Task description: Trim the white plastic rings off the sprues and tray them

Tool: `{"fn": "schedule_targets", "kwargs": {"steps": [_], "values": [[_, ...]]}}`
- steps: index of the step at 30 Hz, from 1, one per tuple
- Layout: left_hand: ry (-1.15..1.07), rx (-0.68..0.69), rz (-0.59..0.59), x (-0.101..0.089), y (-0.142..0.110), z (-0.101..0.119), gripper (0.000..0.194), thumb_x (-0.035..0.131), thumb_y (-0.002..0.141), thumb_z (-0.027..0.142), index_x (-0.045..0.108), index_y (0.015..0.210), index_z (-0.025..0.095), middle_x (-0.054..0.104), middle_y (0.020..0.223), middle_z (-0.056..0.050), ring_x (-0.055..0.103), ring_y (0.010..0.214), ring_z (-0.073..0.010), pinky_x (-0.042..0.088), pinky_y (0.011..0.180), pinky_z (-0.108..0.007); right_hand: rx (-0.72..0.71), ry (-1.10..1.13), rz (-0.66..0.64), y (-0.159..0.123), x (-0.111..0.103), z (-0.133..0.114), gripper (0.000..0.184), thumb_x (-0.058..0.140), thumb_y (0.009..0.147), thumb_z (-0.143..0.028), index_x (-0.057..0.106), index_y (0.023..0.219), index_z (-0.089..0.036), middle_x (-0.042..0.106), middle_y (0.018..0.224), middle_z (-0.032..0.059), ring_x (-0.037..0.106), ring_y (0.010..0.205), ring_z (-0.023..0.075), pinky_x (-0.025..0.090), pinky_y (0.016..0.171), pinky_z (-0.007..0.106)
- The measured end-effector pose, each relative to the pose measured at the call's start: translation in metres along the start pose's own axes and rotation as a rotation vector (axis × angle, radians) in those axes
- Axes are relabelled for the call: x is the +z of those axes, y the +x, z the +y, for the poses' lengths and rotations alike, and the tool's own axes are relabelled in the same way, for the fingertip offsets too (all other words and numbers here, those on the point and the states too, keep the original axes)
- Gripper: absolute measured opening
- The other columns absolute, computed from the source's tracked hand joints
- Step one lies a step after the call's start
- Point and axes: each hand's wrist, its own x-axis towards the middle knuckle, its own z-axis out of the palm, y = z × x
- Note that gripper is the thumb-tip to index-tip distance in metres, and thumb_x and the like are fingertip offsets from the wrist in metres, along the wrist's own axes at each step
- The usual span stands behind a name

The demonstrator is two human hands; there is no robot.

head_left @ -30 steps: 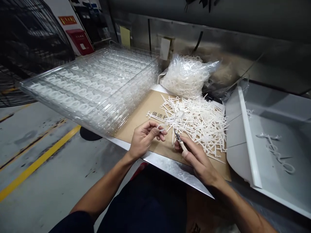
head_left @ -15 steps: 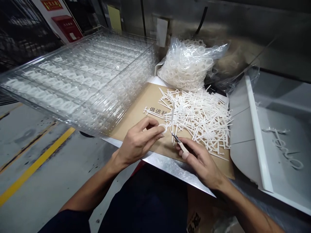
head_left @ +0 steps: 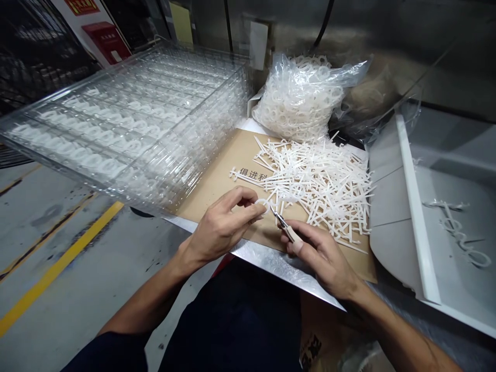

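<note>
My left hand (head_left: pixel 222 225) pinches a small white plastic ring piece (head_left: pixel 264 204) over the brown cardboard sheet (head_left: pixel 228 173). My right hand (head_left: pixel 320 253) is closed round a small cutter (head_left: pixel 284 226) with a pale handle, and its metal tip touches the white piece. Just beyond both hands lies a pile of white plastic sprue sticks (head_left: pixel 320 181). Behind the pile sits a clear bag of white plastic rings (head_left: pixel 300 98).
A stack of clear plastic trays (head_left: pixel 127 124) holding white rings juts out on the left over the floor. A grey bin (head_left: pixel 445 217) with a few white parts stands at the right. The metal table edge (head_left: pixel 271 263) runs in front of me.
The long sprue stick that stood up from the white piece half a second ago is gone from it. Both hands stay close together at the cardboard's front edge.
</note>
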Motion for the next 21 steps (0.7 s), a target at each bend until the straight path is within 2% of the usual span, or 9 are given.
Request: {"fn": "schedule_targets", "kwargs": {"steps": [9, 15, 19, 21], "values": [[0.028, 0.006, -0.017, 0.002, -0.002, 0.0, 0.021, 0.06, 0.097, 0.01, 0.071, 0.11, 0.024, 0.064, 0.101, -0.006, 0.064, 0.089, -0.016, 0.058, 0.082, -0.028, 0.014, 0.022, 0.004, 0.0, 0.002, 0.002, 0.035, 0.056, 0.103, -0.04, 0.068, 0.129, -0.02, 0.073, 0.101, 0.0072, 0.067, 0.084, 0.0221, 0.056, 0.072, 0.033], [0.015, 0.001, -0.016, 0.002, -0.003, 0.0, 0.023, 0.06, 0.099, 0.012, 0.068, 0.116, 0.024, 0.067, 0.102, -0.007, 0.066, 0.091, -0.0176, 0.058, 0.083, -0.03, 0.001, -0.045, 0.046, 0.004, 0.004, -0.003, 0.031, 0.051, 0.104, -0.041, 0.071, 0.111, -0.018, 0.069, 0.09, 0.006, 0.06, 0.073, 0.0186, 0.048, 0.06, 0.029], [-0.138, -0.092, 0.05, 0.006, -0.008, 0.002, 0.045, 0.071, 0.096, 0.02, 0.057, 0.139, 0.021, 0.069, 0.106, -0.009, 0.068, 0.095, -0.0184, 0.059, 0.087, -0.031, -0.004, -0.036, 0.024, 0.004, 0.005, -0.002, 0.03, 0.05, 0.105, -0.041, 0.07, 0.11, -0.018, 0.066, 0.087, 0.0046, 0.057, 0.07, 0.0172, 0.046, 0.06, 0.029], [-0.203, -0.161, 0.072, 0.011, -0.012, 0.004, 0.051, 0.074, 0.095, 0.023, 0.055, 0.143, 0.019, 0.071, 0.105, -0.008, 0.068, 0.091, -0.0173, 0.059, 0.084, -0.03, 0.008, -0.022, 0.007, 0.003, 0.006, 0.0, 0.03, 0.05, 0.106, -0.042, 0.069, 0.11, -0.019, 0.064, 0.085, 0.004, 0.055, 0.069, 0.0168, 0.046, 0.06, 0.029]]}}
